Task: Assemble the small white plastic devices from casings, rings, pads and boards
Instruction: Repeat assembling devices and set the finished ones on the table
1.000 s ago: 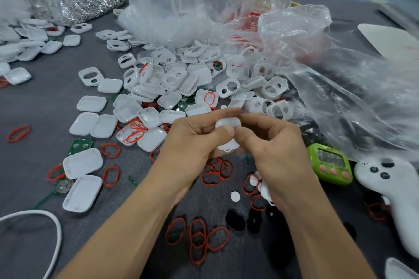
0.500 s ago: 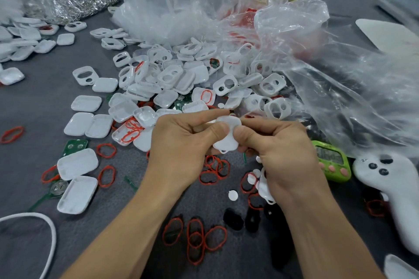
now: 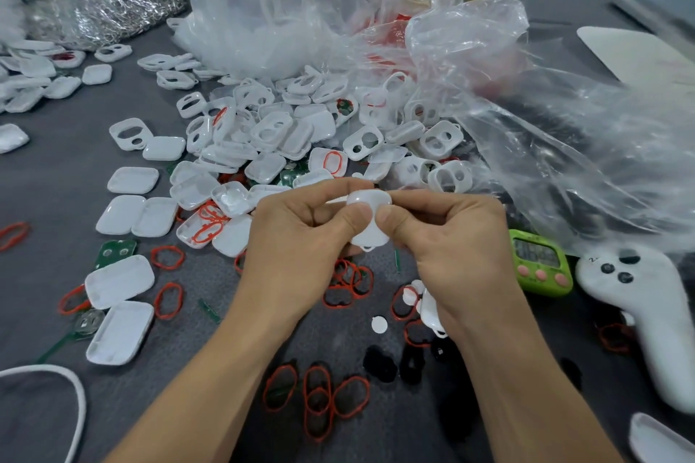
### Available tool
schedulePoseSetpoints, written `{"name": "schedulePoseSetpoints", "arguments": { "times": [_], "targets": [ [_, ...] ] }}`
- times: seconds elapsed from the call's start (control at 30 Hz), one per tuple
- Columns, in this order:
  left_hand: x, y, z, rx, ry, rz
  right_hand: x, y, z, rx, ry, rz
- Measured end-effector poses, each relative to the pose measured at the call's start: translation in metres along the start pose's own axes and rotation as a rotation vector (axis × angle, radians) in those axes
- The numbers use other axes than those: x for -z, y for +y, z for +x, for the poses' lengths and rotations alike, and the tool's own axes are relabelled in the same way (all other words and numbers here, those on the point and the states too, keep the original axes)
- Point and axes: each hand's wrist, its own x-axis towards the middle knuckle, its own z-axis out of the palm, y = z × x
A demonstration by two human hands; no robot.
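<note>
My left hand (image 3: 297,237) and my right hand (image 3: 447,244) together pinch a small white plastic device (image 3: 370,225) above the grey table (image 3: 49,169), both thumbs pressing on its smooth face. A little loop tab shows at its lower edge. Behind the hands lies a heap of white casings (image 3: 286,132), some with holes, some plain. Red rings (image 3: 319,402) lie in front of my wrists, and more red rings (image 3: 167,257) to the left. A green board (image 3: 114,250) sits at the left. Black pads (image 3: 380,363) and a white round pad (image 3: 379,324) lie between my forearms.
Crumpled clear plastic bags (image 3: 526,147) cover the back and right. A green timer (image 3: 539,263) and a white controller (image 3: 647,316) lie at the right. A pile of silver metal rings (image 3: 101,11) sits at the far left, and a white cable (image 3: 56,376) curves at the lower left.
The device has turned in my fingers: its broad smooth face now shows, with both thumbs on it. My hands stay in about the same place above the table.
</note>
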Motion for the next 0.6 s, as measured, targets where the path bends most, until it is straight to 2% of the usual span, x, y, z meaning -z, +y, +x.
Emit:
{"name": "schedulePoseSetpoints", "arguments": {
  "times": [0.17, 0.33, 0.4, 0.6],
  "targets": [
    [0.004, -0.001, 0.001, 0.017, -0.045, 0.09, 0.003, -0.002, 0.001, -0.007, 0.061, 0.027],
    [0.005, -0.003, 0.003, 0.054, 0.024, 0.051, 0.009, -0.007, 0.002, -0.092, -0.187, 0.041],
    [0.005, -0.004, 0.003, 0.068, 0.032, 0.054, 0.011, -0.006, 0.003, -0.091, -0.226, 0.015],
    [0.002, -0.006, 0.001, 0.074, 0.091, 0.065, 0.005, 0.002, 0.002, -0.081, -0.154, 0.028]
  ]
}}
